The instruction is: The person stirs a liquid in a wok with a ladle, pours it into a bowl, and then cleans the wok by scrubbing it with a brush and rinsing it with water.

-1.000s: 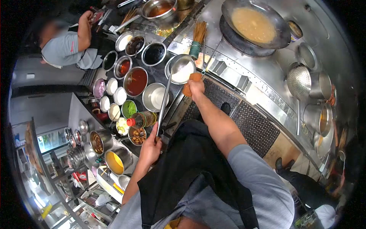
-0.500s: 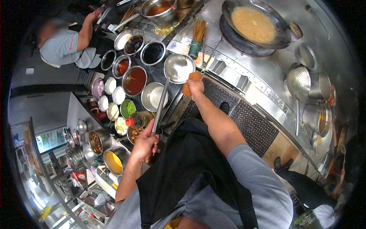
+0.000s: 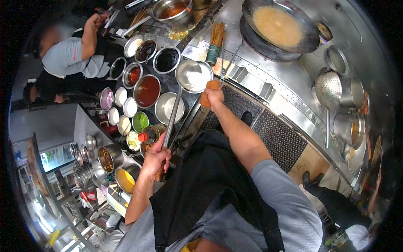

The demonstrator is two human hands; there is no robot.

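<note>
My left hand (image 3: 154,160) is wrapped around the handle of a long steel ladle (image 3: 173,113). Its round head overlaps a shiny steel bowl (image 3: 205,79) at the edge of the sauce counter. Beside that bowl's rim, my right hand (image 3: 215,96) grips an orange-brown folded cloth (image 3: 213,85). Just left of the ladle handle stands a steel pot of pale liquid (image 3: 169,107). A bottle with a red cap (image 3: 152,133) is close to my left hand.
Bowls of dark sauce (image 3: 166,60), red sauce (image 3: 147,91) and chopped greens (image 3: 140,121) crowd the counter. A wok of cloudy broth (image 3: 279,27) sits on the stove beyond a bamboo brush (image 3: 215,44). A perforated skimmer (image 3: 328,89) lies right. Another person (image 3: 69,54) stands far left.
The ladle has shifted left and its head now shows over the steel bowl's left side. My left hand moved slightly back; my right hand stays nearly still with the cloth.
</note>
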